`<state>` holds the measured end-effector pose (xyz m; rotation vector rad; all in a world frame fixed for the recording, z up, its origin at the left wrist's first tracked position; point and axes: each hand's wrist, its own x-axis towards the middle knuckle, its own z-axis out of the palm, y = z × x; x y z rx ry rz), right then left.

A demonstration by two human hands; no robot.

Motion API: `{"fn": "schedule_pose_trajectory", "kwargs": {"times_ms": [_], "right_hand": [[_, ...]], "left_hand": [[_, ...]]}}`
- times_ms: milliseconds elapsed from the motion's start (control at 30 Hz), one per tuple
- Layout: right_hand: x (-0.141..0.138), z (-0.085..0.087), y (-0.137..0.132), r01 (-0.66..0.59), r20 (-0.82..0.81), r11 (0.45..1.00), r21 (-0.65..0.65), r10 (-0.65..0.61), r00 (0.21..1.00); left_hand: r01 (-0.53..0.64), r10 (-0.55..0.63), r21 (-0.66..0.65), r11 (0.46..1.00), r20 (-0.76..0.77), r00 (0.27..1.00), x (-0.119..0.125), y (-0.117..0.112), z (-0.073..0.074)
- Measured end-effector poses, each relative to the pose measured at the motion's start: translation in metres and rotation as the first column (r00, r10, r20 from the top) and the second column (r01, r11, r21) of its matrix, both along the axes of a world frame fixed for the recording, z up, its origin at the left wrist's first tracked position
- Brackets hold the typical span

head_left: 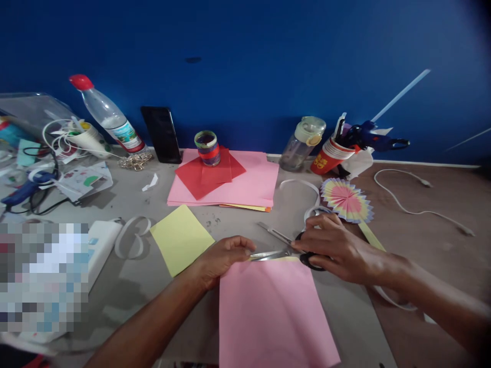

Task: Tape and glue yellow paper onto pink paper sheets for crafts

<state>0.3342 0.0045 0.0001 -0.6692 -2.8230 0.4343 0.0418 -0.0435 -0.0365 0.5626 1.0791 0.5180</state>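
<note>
My left hand [228, 258] is closed on the upper left corner of a pink paper sheet [268, 312], which hangs down over the near edge of the table. My right hand [335, 248] grips black-handled scissors [270, 255], their blades lying along the top edge of the sheet and pointing at my left fingers. A thin yellowish strip shows at that edge. Just beyond the blades lies a slim metal craft knife [273, 232], its near end hidden by my right fingers. A yellow paper square [182, 239] lies left of my left hand.
Pink sheets [253, 184] at the back carry red paper [195, 181] and a tape roll stack [207, 148]. A phone [161, 134], a tilted bottle [111, 120], a clear bottle [301, 145], a red cup [332, 156] and a paper rosette [347, 199] stand or lie around.
</note>
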Motion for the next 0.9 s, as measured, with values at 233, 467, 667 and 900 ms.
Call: {"fn": "schedule_pose_trajectory", "kwargs": {"times_ms": [233, 467, 667, 900], "right_hand": [[-0.007, 0.008, 0.0, -0.018, 0.011, 0.999, 0.038, 0.018, 1.0], [-0.012, 0.015, 0.002, -0.033, 0.031, 0.996, 0.079, 0.031, 0.999], [-0.013, 0.017, 0.003, -0.045, 0.034, 0.995, 0.089, 0.042, 0.999], [-0.012, 0.023, 0.005, -0.068, 0.082, 0.992, 0.109, 0.06, 0.995]], "left_hand": [[0.014, -0.014, 0.002, 1.0, -0.032, 0.999, 0.0, 0.0, 0.003], [0.047, -0.047, 0.021, 0.999, -0.032, 0.998, 0.0, 0.0, 0.004], [0.044, -0.041, 0.046, 0.998, -0.068, 0.997, 0.001, -0.002, 0.005], [0.059, -0.053, 0.05, 0.997, -0.111, 0.992, 0.003, -0.003, 0.006]]}}
